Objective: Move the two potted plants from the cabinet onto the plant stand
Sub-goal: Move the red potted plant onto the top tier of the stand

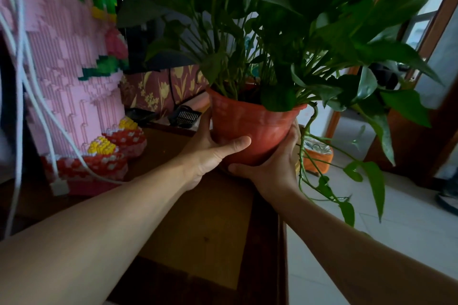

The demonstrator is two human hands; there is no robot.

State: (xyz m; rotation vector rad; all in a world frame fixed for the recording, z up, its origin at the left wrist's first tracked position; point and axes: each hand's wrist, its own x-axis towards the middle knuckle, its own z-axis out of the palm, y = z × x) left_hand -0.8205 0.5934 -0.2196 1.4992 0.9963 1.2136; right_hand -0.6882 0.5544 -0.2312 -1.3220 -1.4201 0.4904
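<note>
My forearms reach over the counter. My left hand wraps the near-left wall of the red pot, thumb across the front; my right hand cups the base, taking the weight. Fingers of both hands are clamped on the pot, at the counter's far right corner. Two-sided support keeps it upright under top-heavy leaves. The vine hangs right. The stand is not in view.

A dim room is seen, lit from a window at the upper right beside a wooden door frame. Pale floor tiles are laid at the right. A floral wall panel is set behind a dark screen
</note>
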